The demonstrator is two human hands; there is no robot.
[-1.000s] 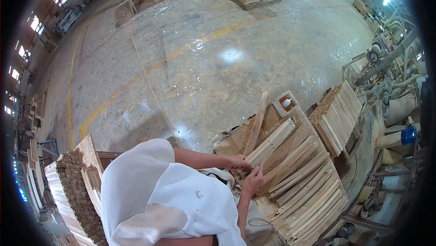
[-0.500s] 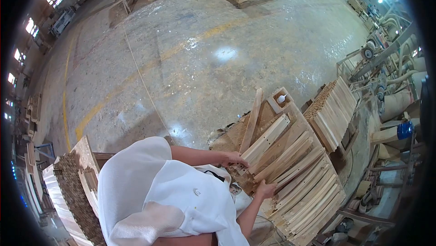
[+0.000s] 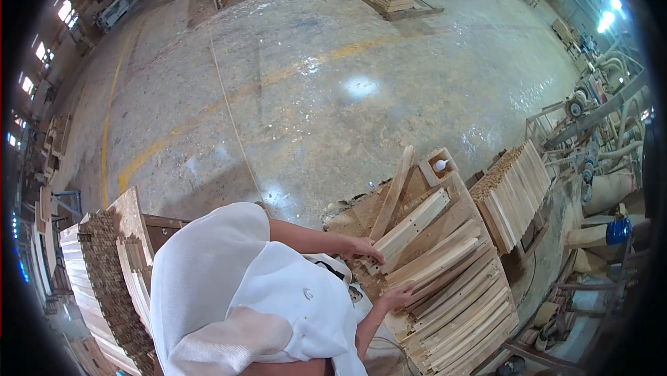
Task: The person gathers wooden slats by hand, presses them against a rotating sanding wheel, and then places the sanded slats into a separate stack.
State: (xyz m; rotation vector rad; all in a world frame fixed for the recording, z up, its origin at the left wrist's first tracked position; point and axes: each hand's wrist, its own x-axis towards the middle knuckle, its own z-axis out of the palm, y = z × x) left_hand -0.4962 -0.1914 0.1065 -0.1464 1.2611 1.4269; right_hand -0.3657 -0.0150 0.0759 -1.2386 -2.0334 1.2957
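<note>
My left hand [image 3: 365,249] is closed around the near end of a pale wooden strip with drilled holes [image 3: 413,229], one of a few lying side by side. Just below it, my right hand [image 3: 398,295] grips the near end of a wooden slat [image 3: 445,273]. Its fingertips are partly hidden by the wood. Several curved slats [image 3: 462,331] lie in rows on the workbench, to the right of this hand. Beyond my left hand, a longer flat piece of wood [image 3: 393,192] lies at an angle.
A small wooden box [image 3: 429,175] at the bench's far corner holds a white nozzle bottle [image 3: 440,165]. Stacked slats [image 3: 515,195] stand to the right, and another large stack [image 3: 104,286] is at left. Farther off, a pallet [image 3: 424,13] carries boards. Machinery and hoses line the right side.
The view has shifted slightly, so the bench and floor appear lower. My right hand has moved a little toward the left along the slat ends. My left hand stays by the drilled strips.
</note>
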